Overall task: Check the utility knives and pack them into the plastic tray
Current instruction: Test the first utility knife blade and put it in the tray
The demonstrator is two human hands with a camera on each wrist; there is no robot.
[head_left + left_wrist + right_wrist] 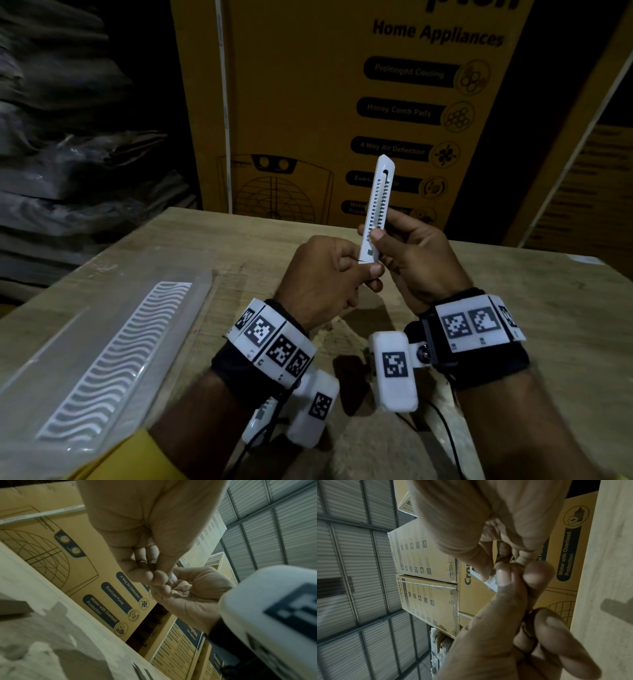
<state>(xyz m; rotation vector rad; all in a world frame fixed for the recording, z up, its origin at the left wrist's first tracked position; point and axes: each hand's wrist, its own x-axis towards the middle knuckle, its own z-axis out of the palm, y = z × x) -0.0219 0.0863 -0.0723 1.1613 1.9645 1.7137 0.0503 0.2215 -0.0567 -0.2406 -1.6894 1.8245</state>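
A white utility knife (378, 197) is held upright above the wooden table (239, 246), its pointed end up and its toothed slider slot facing me. My right hand (407, 253) grips its lower body, thumb pressed on the front. My left hand (337, 270) pinches the knife's bottom end between thumb and fingers. In the right wrist view a short piece of the knife (489, 584) shows between both hands' fingers. The left wrist view shows my left hand (154, 568) against my right palm (197, 595); the knife is almost hidden there. A clear plastic tray (102, 349) with a white wavy insert lies at the left.
A tall yellow cardboard appliance box (342, 102) stands right behind the table's far edge. Dark stacked bundles (68, 154) fill the left background. More cartons (426, 574) are piled under a corrugated metal roof. Cables trail from the wrist cameras onto the table.
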